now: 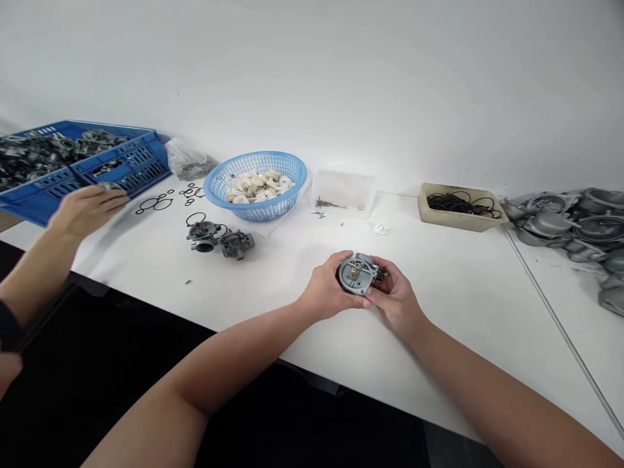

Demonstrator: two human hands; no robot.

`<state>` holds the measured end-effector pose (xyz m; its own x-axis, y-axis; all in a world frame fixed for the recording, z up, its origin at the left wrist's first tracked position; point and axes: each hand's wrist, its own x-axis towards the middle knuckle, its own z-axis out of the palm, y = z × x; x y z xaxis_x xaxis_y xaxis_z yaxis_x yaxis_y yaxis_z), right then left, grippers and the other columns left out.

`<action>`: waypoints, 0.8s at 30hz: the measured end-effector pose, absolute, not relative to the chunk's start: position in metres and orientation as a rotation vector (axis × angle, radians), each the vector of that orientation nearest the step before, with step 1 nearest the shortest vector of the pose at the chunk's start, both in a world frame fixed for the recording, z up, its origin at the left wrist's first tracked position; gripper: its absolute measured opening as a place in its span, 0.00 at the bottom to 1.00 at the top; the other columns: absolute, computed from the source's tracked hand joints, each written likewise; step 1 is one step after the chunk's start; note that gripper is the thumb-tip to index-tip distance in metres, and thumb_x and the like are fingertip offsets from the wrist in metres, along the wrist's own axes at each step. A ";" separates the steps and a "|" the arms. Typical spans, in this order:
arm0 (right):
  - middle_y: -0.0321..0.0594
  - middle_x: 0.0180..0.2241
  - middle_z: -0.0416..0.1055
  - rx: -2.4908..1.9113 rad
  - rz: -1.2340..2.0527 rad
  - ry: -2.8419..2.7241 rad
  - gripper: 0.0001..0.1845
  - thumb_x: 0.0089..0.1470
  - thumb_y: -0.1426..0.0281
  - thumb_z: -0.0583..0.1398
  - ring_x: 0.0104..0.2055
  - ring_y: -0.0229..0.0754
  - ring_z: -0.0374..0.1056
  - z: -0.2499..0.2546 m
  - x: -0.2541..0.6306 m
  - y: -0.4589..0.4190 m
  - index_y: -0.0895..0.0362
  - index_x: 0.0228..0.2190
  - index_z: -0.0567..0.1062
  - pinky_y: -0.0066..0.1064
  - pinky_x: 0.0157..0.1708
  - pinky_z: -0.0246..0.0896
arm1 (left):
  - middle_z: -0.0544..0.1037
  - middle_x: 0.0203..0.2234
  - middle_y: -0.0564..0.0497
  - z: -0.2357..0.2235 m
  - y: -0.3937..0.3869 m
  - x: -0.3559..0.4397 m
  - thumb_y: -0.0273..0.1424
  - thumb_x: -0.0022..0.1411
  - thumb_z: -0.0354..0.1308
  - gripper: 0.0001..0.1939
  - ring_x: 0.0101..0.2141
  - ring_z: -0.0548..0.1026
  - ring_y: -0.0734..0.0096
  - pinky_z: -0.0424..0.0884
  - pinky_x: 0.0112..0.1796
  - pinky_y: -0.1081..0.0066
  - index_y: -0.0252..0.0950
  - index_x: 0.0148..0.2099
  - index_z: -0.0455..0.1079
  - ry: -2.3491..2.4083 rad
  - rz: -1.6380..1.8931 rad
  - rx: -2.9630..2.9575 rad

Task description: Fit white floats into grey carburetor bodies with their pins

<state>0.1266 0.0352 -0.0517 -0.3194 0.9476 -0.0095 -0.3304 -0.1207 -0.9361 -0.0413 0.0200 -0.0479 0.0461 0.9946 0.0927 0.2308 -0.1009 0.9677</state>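
Between both my hands is a grey metal carburetor body (pixel 355 276), its round open face turned up toward me with brass jets showing inside. My left hand (pixel 327 286) grips its left side, the thumb along the lower edge. On the right, my right hand (pixel 396 296) wraps the side that carries a dark fitting, its thumb near the lower rim. Two more carburetors (pixel 236 244) lie on the white table (pixel 292 286) to the left, apart from my hands. The undersides of my fingers are hidden.
A blue basket (pixel 263 209) holds white parts. Behind are a clear tray (pixel 358 195) with thin pins and a beige bin (pixel 453 221) of black rings. Black O-rings (pixel 160 203) lie left. Carburetor parts (pixel 550 224) pile up right. A co-worker's hand (pixel 85 211) is by a blue crate (pixel 141 170).
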 end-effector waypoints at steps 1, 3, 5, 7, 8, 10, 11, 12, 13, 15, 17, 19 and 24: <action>0.42 0.44 0.73 -0.824 1.636 -1.126 0.28 0.42 0.67 0.71 0.46 0.50 0.70 -0.051 0.127 0.035 0.50 0.46 0.70 0.47 0.48 0.67 | 0.75 0.49 0.45 -0.048 0.020 -0.041 0.39 0.31 0.77 0.51 0.49 0.74 0.53 0.70 0.50 0.58 0.39 0.58 0.61 1.308 1.132 1.471; 0.42 0.44 0.73 -0.826 1.639 -1.138 0.27 0.43 0.68 0.70 0.46 0.50 0.70 -0.051 0.127 0.035 0.50 0.46 0.70 0.48 0.49 0.66 | 0.75 0.49 0.45 -0.048 0.020 -0.041 0.40 0.32 0.76 0.51 0.49 0.74 0.53 0.71 0.50 0.58 0.40 0.59 0.61 1.312 1.123 1.472; 0.42 0.44 0.73 -0.818 1.642 -1.145 0.27 0.44 0.68 0.70 0.47 0.49 0.69 -0.051 0.127 0.035 0.50 0.46 0.70 0.47 0.49 0.66 | 0.75 0.49 0.44 -0.048 0.020 -0.042 0.40 0.32 0.76 0.51 0.49 0.74 0.53 0.71 0.50 0.57 0.40 0.59 0.60 1.313 1.116 1.471; 0.41 0.44 0.73 -0.808 1.642 -1.136 0.26 0.44 0.68 0.70 0.48 0.49 0.69 -0.052 0.127 0.035 0.50 0.46 0.71 0.47 0.50 0.65 | 0.75 0.49 0.44 -0.049 0.021 -0.042 0.41 0.32 0.76 0.50 0.49 0.74 0.53 0.71 0.50 0.57 0.40 0.59 0.60 1.307 1.119 1.469; 0.41 0.45 0.73 -0.806 1.641 -1.130 0.26 0.44 0.67 0.70 0.48 0.50 0.69 -0.052 0.127 0.035 0.50 0.46 0.71 0.48 0.51 0.64 | 0.75 0.49 0.44 -0.050 0.021 -0.042 0.41 0.32 0.76 0.50 0.49 0.74 0.53 0.71 0.50 0.57 0.39 0.58 0.60 1.303 1.122 1.469; 0.41 0.45 0.73 -0.806 1.639 -1.125 0.26 0.44 0.67 0.70 0.49 0.50 0.68 -0.053 0.126 0.035 0.50 0.46 0.71 0.49 0.53 0.63 | 0.75 0.49 0.44 -0.051 0.020 -0.043 0.40 0.32 0.76 0.50 0.49 0.74 0.53 0.70 0.50 0.57 0.40 0.58 0.60 1.295 1.130 1.470; 0.41 0.46 0.73 -0.809 1.639 -1.127 0.26 0.44 0.67 0.70 0.50 0.50 0.68 -0.053 0.127 0.035 0.50 0.46 0.71 0.49 0.53 0.62 | 0.75 0.50 0.44 -0.051 0.020 -0.043 0.40 0.32 0.76 0.50 0.49 0.74 0.53 0.70 0.50 0.57 0.40 0.58 0.60 1.293 1.135 1.472; 0.41 0.46 0.72 -0.812 1.639 -1.132 0.26 0.44 0.67 0.70 0.50 0.50 0.67 -0.053 0.127 0.035 0.50 0.46 0.71 0.49 0.53 0.62 | 0.75 0.50 0.44 -0.052 0.020 -0.043 0.40 0.32 0.76 0.50 0.49 0.74 0.53 0.70 0.50 0.57 0.40 0.58 0.60 1.288 1.140 1.472; 0.41 0.45 0.73 -0.815 1.636 -1.140 0.26 0.45 0.67 0.70 0.49 0.50 0.68 -0.053 0.127 0.035 0.50 0.46 0.71 0.49 0.53 0.62 | 0.75 0.50 0.44 -0.053 0.020 -0.043 0.40 0.32 0.76 0.49 0.49 0.73 0.53 0.71 0.50 0.57 0.40 0.58 0.61 1.280 1.145 1.471; 0.42 0.45 0.73 -0.819 1.623 -1.159 0.25 0.45 0.67 0.69 0.49 0.49 0.68 -0.054 0.127 0.036 0.50 0.46 0.71 0.49 0.53 0.62 | 0.75 0.49 0.44 -0.055 0.021 -0.044 0.39 0.33 0.76 0.49 0.49 0.73 0.53 0.70 0.50 0.56 0.39 0.58 0.61 1.260 1.149 1.473; 0.42 0.44 0.73 -0.818 1.616 -1.176 0.25 0.45 0.66 0.70 0.48 0.49 0.69 -0.057 0.127 0.038 0.50 0.46 0.71 0.49 0.52 0.62 | 0.75 0.49 0.44 -0.056 0.023 -0.044 0.39 0.33 0.76 0.49 0.49 0.73 0.52 0.70 0.50 0.56 0.39 0.58 0.61 1.247 1.146 1.477; 0.42 0.44 0.74 -0.827 1.613 -1.183 0.25 0.44 0.64 0.70 0.48 0.50 0.69 -0.060 0.129 0.040 0.50 0.45 0.71 0.48 0.52 0.62 | 0.75 0.49 0.43 -0.055 0.024 -0.044 0.39 0.33 0.76 0.49 0.49 0.73 0.51 0.70 0.51 0.55 0.38 0.58 0.61 1.265 1.136 1.474; 0.42 0.40 0.75 -1.029 1.518 -1.144 0.28 0.39 0.60 0.72 0.43 0.49 0.71 -0.064 0.133 0.037 0.51 0.42 0.72 0.40 0.42 0.70 | 0.74 0.52 0.43 -0.039 0.016 -0.044 0.44 0.31 0.75 0.52 0.52 0.71 0.49 0.67 0.55 0.55 0.37 0.59 0.63 1.371 1.024 1.502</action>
